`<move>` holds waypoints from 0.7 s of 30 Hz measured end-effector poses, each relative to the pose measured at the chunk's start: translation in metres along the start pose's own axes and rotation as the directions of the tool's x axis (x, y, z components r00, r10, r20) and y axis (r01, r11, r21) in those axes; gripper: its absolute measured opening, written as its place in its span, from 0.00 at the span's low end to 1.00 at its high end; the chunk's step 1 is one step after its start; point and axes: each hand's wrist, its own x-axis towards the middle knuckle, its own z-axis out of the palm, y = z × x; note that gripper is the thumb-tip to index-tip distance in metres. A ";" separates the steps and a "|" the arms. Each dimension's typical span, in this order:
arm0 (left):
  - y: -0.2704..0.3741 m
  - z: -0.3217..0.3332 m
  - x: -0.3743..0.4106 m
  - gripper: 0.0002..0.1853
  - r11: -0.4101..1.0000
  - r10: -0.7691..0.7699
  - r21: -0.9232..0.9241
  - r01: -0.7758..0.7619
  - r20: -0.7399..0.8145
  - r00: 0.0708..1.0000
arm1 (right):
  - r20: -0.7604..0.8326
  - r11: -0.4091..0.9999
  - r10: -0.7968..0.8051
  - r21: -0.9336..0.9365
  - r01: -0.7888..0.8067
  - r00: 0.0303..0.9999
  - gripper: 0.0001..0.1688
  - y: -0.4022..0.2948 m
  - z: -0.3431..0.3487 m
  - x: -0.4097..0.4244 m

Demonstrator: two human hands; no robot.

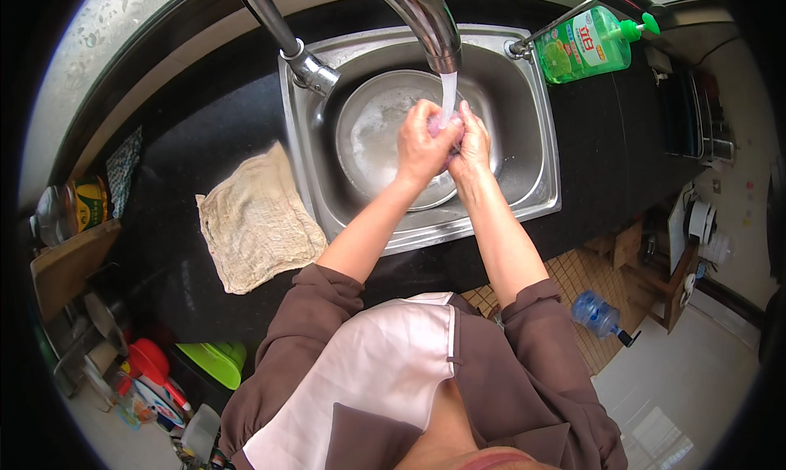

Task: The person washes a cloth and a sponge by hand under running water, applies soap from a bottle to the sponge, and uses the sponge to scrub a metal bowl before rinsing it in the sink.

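Under the running faucet point(443, 52), my left hand point(419, 144) and my right hand point(474, 146) are pressed together around a wet pinkish-purple item point(435, 126). Fingers cover most of it, so I cannot tell exactly what it is. A stream of water point(449, 95) falls straight onto it. Below my hands a round metal basin point(362, 169) holds cloudy water with some foam. This basin sits inside the stainless steel sink point(522, 144).
A beige cloth point(258, 224) lies on the black counter point(215, 126) left of the sink. Green dish soap in a pump bottle point(580, 46) stands at the back right. A wooden cutting board point(73, 267) is at far left; a blue water jug point(595, 313) lies on the floor.
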 end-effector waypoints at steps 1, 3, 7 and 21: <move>0.009 0.005 -0.004 0.14 0.982 0.137 0.133 -0.133 -0.021 0.990 | 0.157 0.989 0.117 0.075 -0.129 0.981 0.18 0.001 -0.006 0.003; 0.025 0.009 -0.015 0.15 0.932 0.273 0.240 -0.272 0.026 0.962 | 0.471 0.901 0.290 0.159 -0.403 0.833 0.21 0.002 -0.018 0.007; 0.029 0.012 -0.008 0.13 0.881 0.350 0.312 -0.355 0.076 0.934 | 0.539 0.930 0.219 0.138 -0.341 0.813 0.23 0.016 -0.018 0.006; -0.005 -0.021 0.002 0.25 0.391 -0.785 -0.320 0.863 0.373 0.494 | 0.623 0.115 -0.593 -0.561 0.820 0.510 0.16 -0.029 0.026 -0.019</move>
